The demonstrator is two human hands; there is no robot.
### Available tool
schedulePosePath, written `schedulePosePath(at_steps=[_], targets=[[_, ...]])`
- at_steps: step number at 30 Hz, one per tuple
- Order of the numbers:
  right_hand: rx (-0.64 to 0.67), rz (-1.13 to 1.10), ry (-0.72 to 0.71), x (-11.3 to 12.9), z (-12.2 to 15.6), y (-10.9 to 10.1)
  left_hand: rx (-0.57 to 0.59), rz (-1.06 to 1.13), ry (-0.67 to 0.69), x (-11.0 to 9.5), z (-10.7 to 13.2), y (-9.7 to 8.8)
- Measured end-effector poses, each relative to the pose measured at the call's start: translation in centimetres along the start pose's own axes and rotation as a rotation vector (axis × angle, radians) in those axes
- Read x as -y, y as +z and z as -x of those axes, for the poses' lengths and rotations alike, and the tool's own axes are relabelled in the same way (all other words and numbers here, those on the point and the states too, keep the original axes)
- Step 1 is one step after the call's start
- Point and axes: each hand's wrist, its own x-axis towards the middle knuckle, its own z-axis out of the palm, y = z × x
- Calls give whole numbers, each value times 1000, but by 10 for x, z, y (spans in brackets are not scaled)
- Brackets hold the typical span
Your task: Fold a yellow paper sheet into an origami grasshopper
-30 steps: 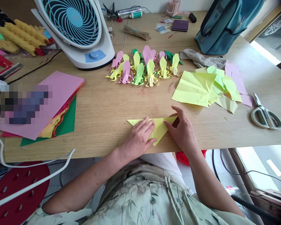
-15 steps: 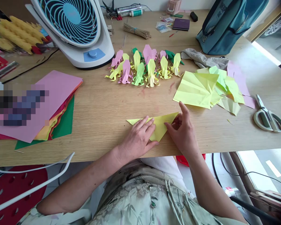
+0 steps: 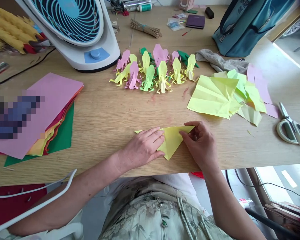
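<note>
A yellow folded paper point(image 3: 174, 138), triangular with its point towards me, lies near the front of the table. My left hand point(image 3: 142, 148) rests flat over its left part, fingers stretched out and pressing it down; that part is largely hidden. At the paper's right corner, my right hand point(image 3: 202, 145) pinches the edge between thumb and fingers. Beyond my hands stand several folded paper figures point(image 3: 162, 76) in pink, yellow and green. To the right are a creased yellow sheet point(image 3: 210, 95) and light green paper pieces point(image 3: 255, 96).
Scissors point(image 3: 292, 128) lie at the right edge. A stack of coloured paper point(image 3: 57, 90) is on the left, with a fan point(image 3: 97, 55) behind it. Farther back are a bundle of thin sticks point(image 3: 146, 28), a purple booklet point(image 3: 195, 22), a grey cloth point(image 3: 216, 60) and a blue bag point(image 3: 240, 36).
My right index finger, raised before, has come down, and the hand now pinches the paper's right corner. My left hand stays flat on the paper. The view has shifted slightly.
</note>
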Motion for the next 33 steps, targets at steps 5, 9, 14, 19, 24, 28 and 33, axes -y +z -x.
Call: schedulePosePath(at_steps=[5, 9, 14, 19, 24, 28, 33], targets=[[-39, 70, -170, 1, 4, 1, -2, -13, 39, 8, -3, -1], [77, 49, -338, 3, 7, -1, -4, -13, 62, 14, -5, -2], [179, 77, -436, 3, 10, -2, -4, -29, 64, 13, -7, -1], [139, 128, -358, 3, 5, -1, 5, -45, 38, 11, -8, 0], [179, 100, -337, 2, 4, -5, 26, -24, 56, 16, -11, 1], [177, 106, -370, 0, 9, -7, 40, 11, 67, 20, -12, 0], [153, 126, -384, 0, 15, -8, 53, 26, 69, 21, -10, 1]])
